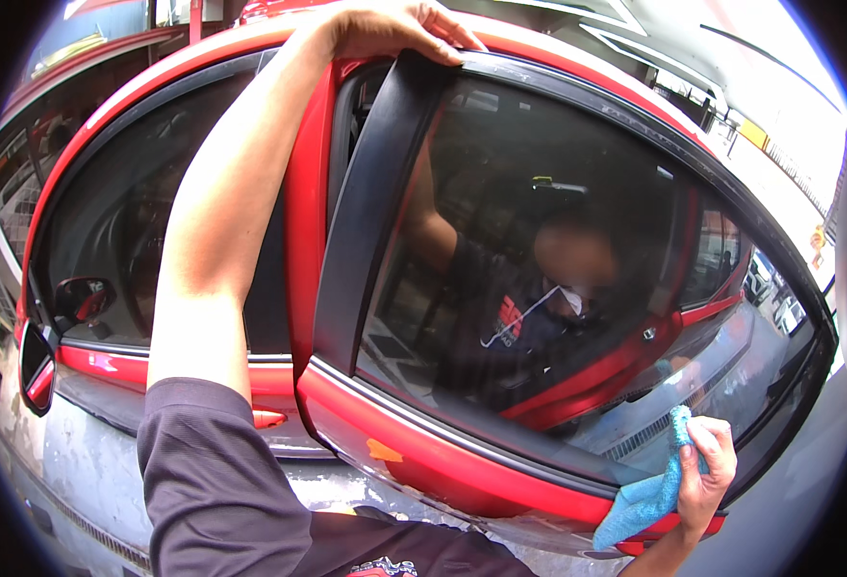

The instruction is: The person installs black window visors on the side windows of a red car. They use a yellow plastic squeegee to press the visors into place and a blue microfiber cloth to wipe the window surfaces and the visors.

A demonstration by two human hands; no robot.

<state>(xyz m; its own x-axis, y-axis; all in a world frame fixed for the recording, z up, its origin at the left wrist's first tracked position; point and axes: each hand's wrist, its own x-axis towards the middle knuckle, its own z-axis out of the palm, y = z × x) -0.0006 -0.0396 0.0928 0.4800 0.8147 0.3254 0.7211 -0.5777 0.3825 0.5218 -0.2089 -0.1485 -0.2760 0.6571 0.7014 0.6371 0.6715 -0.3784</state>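
Observation:
My left hand rests on the top edge of a red car's rear door frame, by the black pillar trim. Its fingers reach over the edge, and the far fingertips are partly hidden. A blue microfibre cloth is pinched between the thumb and fingers of my right hand, at the lower right corner of the tinted door window. The cloth hangs over the window's lower trim and the red door panel. The glass reflects a person and an arm. This door stands open, angled out from the body.
The front door with its dark window is at the left, and a side mirror sticks out at the far left. An orange patch marks the rear door. A floor drain grate crosses the ground at lower left.

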